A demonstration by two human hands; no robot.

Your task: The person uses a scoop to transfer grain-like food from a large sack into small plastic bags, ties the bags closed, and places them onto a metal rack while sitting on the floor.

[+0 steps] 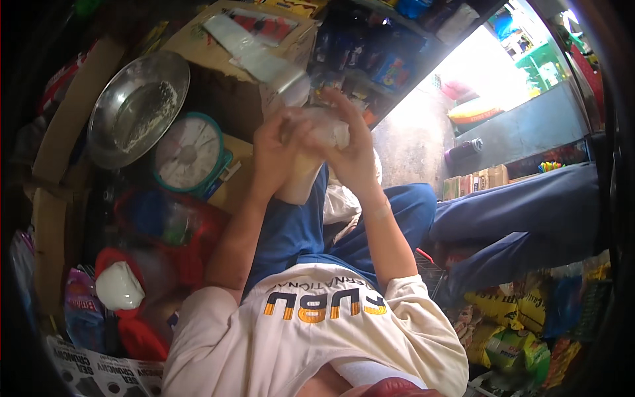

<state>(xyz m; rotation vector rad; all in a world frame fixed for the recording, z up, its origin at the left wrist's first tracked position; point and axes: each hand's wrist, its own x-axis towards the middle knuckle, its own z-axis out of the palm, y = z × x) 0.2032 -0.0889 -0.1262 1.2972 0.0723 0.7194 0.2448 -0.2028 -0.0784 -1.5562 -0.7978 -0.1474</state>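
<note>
Both hands are raised in front of me over my lap, around a small clear plastic bag (330, 130) with pale contents, blurred by motion. My left hand (278, 149) is at the bag's left side, its fingers bent against it. My right hand (352, 144) holds the bag's right side, thumb below and fingers raised above. Just beyond them, a stack of flat clear plastic bags (253, 54) lies over a cardboard box (198, 42). Under my hands is a pale object (300, 181), partly hidden. A white plastic bag (341, 203) rests between my legs.
At left, a steel basin (141, 109) with pale powder tilts beside a teal-rimmed round container (188, 151). A red container with a white-filled bag (119, 288) stands lower left. Snack packets (516, 312) lie lower right. Small boxes (476, 181) line the right, near a rolled dark item (464, 150).
</note>
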